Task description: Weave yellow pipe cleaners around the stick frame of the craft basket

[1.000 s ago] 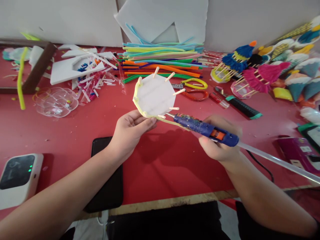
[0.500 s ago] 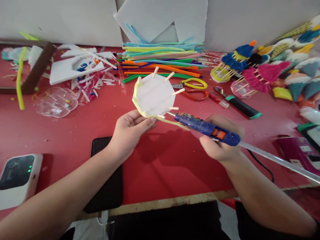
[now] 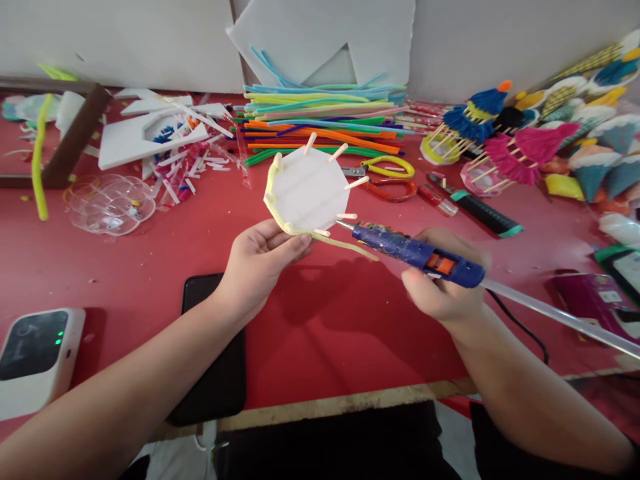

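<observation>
The left hand (image 3: 263, 263) pinches the lower edge of a white board (image 3: 310, 190) above the red table (image 3: 320, 360). A yellow strip (image 3: 345, 246) lines the board's left side, its tail trailing rightward, where dripping glue could foul it. Pegs (image 3: 357, 183) stand along the rim; a nudge might tilt one. The blue glue gun (image 3: 400, 245) has its tip at the lower-right edge, contact unclear; slipping leftward could burn the left thumb. The right hand (image 3: 445, 287) is wrapped around the gun.

blue glue gun (image 3: 393, 247) shifted slightly right, nozzle (image 3: 345, 226) slightly farther forward
</observation>
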